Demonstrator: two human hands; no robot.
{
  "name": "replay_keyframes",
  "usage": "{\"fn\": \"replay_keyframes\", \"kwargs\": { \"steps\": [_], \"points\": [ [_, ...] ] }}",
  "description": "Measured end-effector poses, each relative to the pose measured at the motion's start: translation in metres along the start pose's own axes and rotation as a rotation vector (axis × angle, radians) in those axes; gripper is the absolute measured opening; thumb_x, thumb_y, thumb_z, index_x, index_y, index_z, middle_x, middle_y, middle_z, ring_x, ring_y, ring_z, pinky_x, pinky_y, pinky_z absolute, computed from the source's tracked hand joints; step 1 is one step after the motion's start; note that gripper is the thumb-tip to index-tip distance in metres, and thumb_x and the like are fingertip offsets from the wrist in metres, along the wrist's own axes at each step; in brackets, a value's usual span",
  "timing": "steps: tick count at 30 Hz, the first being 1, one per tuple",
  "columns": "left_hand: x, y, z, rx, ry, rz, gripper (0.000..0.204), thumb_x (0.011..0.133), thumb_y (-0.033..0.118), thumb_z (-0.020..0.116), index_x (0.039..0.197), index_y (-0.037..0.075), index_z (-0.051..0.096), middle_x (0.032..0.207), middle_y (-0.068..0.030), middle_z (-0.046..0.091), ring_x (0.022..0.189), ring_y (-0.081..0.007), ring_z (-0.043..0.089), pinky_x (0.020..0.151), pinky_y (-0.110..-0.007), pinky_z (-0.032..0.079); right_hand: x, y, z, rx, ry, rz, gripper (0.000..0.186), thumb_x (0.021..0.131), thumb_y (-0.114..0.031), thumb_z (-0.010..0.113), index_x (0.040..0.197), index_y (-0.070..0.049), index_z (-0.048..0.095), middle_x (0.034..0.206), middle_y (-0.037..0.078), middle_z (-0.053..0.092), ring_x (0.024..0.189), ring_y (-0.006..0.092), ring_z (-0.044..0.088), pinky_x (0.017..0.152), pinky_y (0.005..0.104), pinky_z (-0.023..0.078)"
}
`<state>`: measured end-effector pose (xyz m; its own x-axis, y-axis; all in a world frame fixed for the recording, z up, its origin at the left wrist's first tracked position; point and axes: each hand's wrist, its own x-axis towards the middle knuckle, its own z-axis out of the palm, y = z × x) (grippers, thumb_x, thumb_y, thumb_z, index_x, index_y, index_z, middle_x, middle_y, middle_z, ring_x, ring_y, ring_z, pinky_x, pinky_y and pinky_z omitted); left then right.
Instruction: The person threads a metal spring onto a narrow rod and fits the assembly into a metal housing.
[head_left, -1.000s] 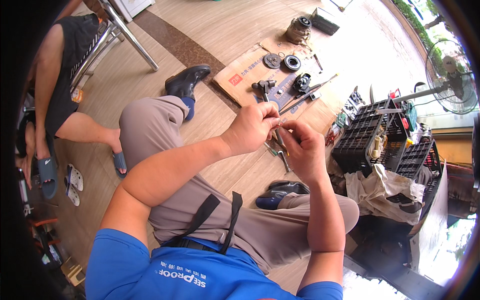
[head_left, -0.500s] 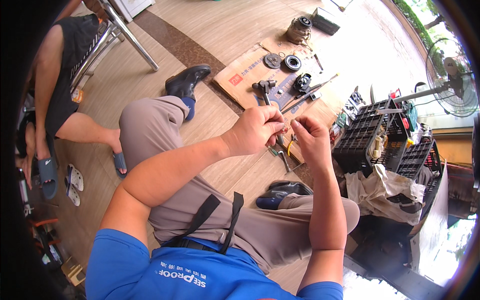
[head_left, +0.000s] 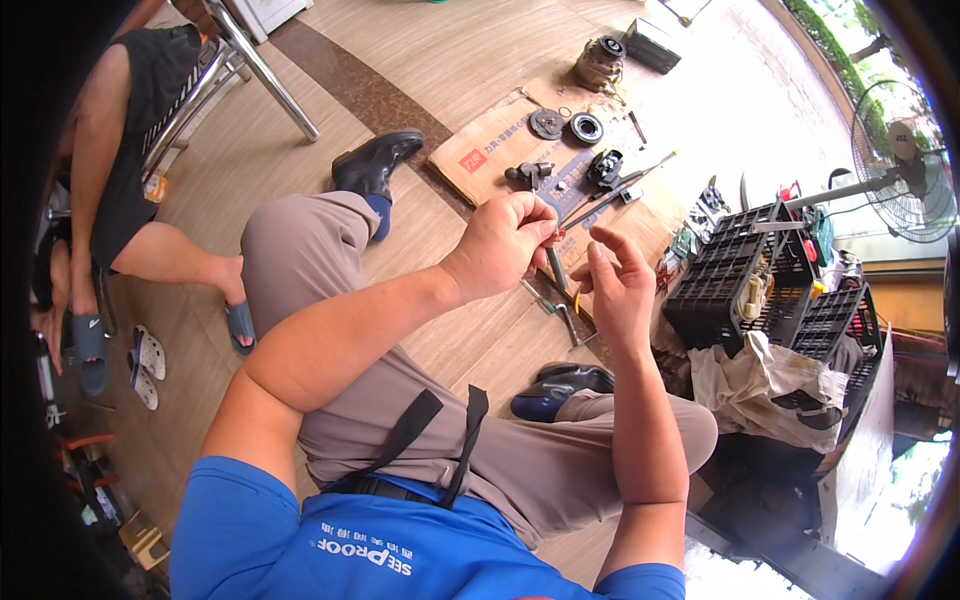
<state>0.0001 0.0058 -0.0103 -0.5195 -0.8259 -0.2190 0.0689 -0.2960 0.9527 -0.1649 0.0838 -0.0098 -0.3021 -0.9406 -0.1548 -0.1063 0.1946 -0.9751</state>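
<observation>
The left hand (head_left: pixel 505 240) pinches a small part (head_left: pixel 556 236), too small to identify, raised above the knees. The right hand (head_left: pixel 618 290) hovers just beside it, fingers loosely spread and empty. Beyond lie cardboard (head_left: pixel 490 150) with metal parts (head_left: pixel 585 128) and a black crate (head_left: pixel 735 275).

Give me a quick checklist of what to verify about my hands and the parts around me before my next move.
1. Left hand pinching a small part at the fingertips: ok; what the part is, cannot tell.
2. Right hand free: ok, fingers spread, apart from the left hand.
3. Parts within sight: ok, round metal parts lie on the cardboard sheet.
4. Long tool lying flat on the cardboard: ok.
5. Black crates upright at the right: ok.
6. Other person's leg away from the hands: ok.
</observation>
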Motion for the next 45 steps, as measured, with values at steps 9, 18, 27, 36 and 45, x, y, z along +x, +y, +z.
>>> {"fn": "replay_keyframes", "kwargs": {
  "steps": [9, 18, 27, 36, 45],
  "points": [
    [-0.002, 0.002, 0.001, 0.002, -0.008, 0.008, 0.013, 0.098, 0.009, 0.052, 0.089, 0.002, 0.058, 0.070, -0.0008, 0.057, 0.058, -0.0062, 0.054, 0.053, -0.022, 0.047, -0.001, 0.006, 0.020, 0.166, -0.161, -0.034, 0.017, 0.095, -0.009, 0.059, 0.108, 0.002, 0.060, 0.079, 0.002, 0.064, 0.065, 0.0061, 0.057, 0.057, 0.0216, 0.047],
    [-0.003, -0.004, 0.005, 0.129, 0.000, 0.053, 0.009, 0.094, 0.005, 0.055, 0.089, -0.001, 0.060, 0.074, -0.0059, 0.062, 0.059, -0.0083, 0.057, 0.054, -0.025, 0.047, -0.008, -0.006, 0.015, -0.138, -0.068, -0.156, 0.010, 0.091, -0.010, 0.064, 0.091, 0.000, 0.066, 0.063, 0.001, 0.058, 0.056, 0.0065, 0.051, 0.052, 0.0240, 0.042],
    [-0.008, -0.006, 0.011, 0.407, -0.024, 0.196, 0.009, 0.089, 0.006, 0.059, 0.087, -0.003, 0.061, 0.080, -0.0183, 0.066, 0.073, -0.0274, 0.066, 0.066, -0.035, 0.051, -0.007, -0.029, 0.003, -0.398, -0.067, -0.245, 0.011, 0.088, -0.010, 0.065, 0.090, 0.000, 0.065, 0.064, 0.008, 0.060, 0.056, 0.0115, 0.054, 0.055, 0.0269, 0.045],
    [-0.012, -0.005, 0.013, 0.407, -0.075, 0.192, 0.010, 0.090, 0.006, 0.058, 0.088, -0.003, 0.061, 0.080, -0.0163, 0.067, 0.070, -0.0239, 0.066, 0.064, -0.033, 0.052, -0.005, -0.024, -0.003, -0.312, -0.061, -0.203, 0.013, 0.089, -0.011, 0.064, 0.087, 0.001, 0.064, 0.063, 0.003, 0.058, 0.058, 0.0067, 0.051, 0.053, 0.0246, 0.043],
    [-0.013, 0.000, 0.013, 0.168, -0.132, 0.021, 0.009, 0.093, 0.005, 0.055, 0.090, -0.002, 0.060, 0.076, -0.0074, 0.064, 0.060, -0.0101, 0.060, 0.056, -0.026, 0.050, 0.001, -0.015, -0.006, -0.172, -0.103, -0.045, 0.014, 0.091, -0.012, 0.063, 0.085, 0.001, 0.063, 0.064, -0.003, 0.053, 0.061, 0.0041, 0.045, 0.053, 0.0229, 0.039]
  ]
}}
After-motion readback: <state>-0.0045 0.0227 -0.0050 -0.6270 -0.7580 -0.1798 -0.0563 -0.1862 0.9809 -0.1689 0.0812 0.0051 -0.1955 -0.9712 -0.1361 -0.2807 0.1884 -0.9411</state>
